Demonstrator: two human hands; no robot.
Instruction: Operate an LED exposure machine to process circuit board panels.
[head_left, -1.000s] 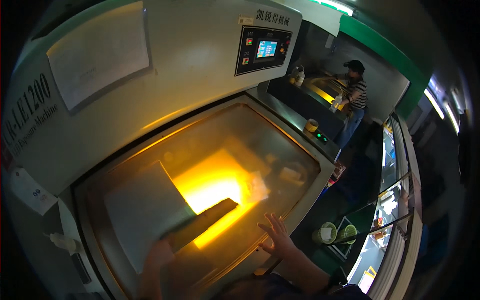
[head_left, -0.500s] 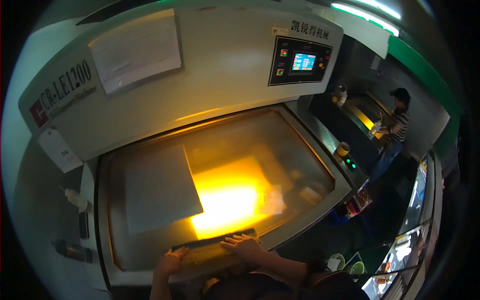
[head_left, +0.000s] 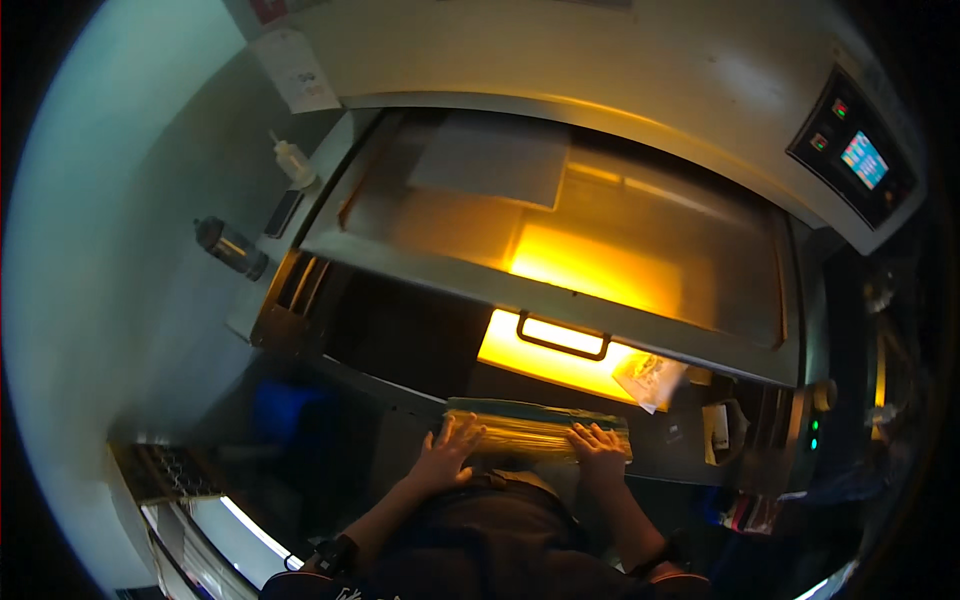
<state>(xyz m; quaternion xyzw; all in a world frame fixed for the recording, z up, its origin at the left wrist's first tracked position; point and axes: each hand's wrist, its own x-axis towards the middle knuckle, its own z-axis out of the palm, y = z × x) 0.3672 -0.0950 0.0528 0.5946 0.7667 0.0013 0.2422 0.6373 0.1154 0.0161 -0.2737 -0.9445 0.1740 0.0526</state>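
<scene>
Since the earlier frame, the glass lid (head_left: 560, 300) has lifted or slid away from you, I cannot tell which, and the machine's front opening now shows beneath its black handle (head_left: 563, 349). Your fingers lie spread across a glossy, yellow-streaked oblong piece (head_left: 527, 432), your left hand (head_left: 446, 458) on its left end and your right hand (head_left: 600, 456) on its right; whether anything grips it from below is hidden. The piece is on your side of the handle, apart from the lid.

As to progress, the lid looks clear of the opening and the piece is off the glass; what is left cannot be told from here. A lit panel (head_left: 506, 342) glows just under the handle, and a grey-white sheet (head_left: 490, 160) shows beyond it, to its left.

To the handle's right is a crumpled whitish wrapper (head_left: 650, 378); farther right, an open carton (head_left: 734, 428) holds a pale piece too small to identify. Well left of the handle are a white nozzle bottle (head_left: 293, 163) and, nearer you, a dark bottle (head_left: 232, 248); their contents are unclear. Far right of the handle is a tape roll (head_left: 824, 395).
</scene>
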